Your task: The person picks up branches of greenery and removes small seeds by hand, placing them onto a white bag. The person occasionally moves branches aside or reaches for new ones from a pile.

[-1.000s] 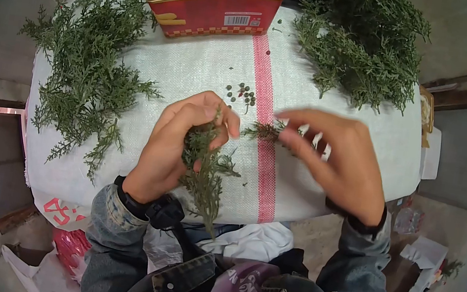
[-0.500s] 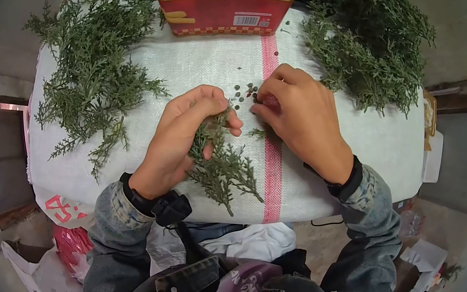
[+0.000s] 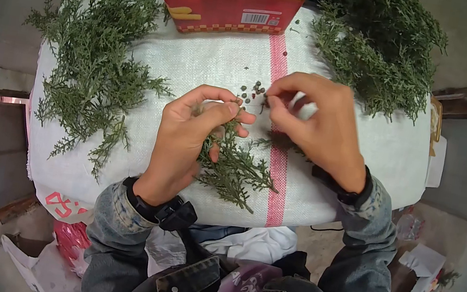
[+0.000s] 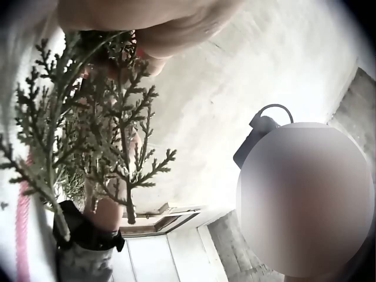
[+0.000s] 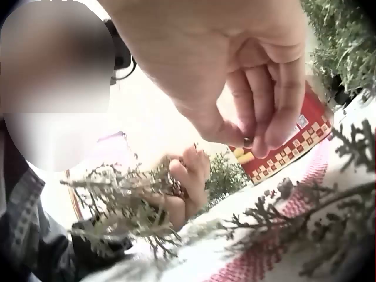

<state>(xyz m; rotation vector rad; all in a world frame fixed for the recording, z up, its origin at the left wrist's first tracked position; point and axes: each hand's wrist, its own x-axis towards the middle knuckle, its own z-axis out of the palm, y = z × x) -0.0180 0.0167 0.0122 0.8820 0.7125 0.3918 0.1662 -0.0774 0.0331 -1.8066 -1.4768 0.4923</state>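
The left hand [image 3: 187, 132] pinches a green sprig [image 3: 235, 171] between thumb and fingers; its branches hang down to the right over the cloth. In the left wrist view the sprig [image 4: 123, 117] spreads below the hand. Just above the small pile of dark round berries [image 3: 246, 95], the right hand [image 3: 326, 121] has thumb and fingertips together. A small dark berry [image 5: 248, 141] shows between those fingertips in the right wrist view. Under the right hand a small sprig [image 3: 281, 140] lies on the red stripe, partly hidden.
A red and gold tin [image 3: 224, 11] stands at the back of the white woven cloth [image 3: 198, 61]. One heap of green branches [image 3: 96, 51] lies on the left, another [image 3: 382, 53] at the back right. A single berry [image 3: 285, 53] lies near the tin.
The right hand has moved from the small sprig on the stripe to the berries, then slightly right. The left hand's sprig has swung out to the right. The view has shifted a little.
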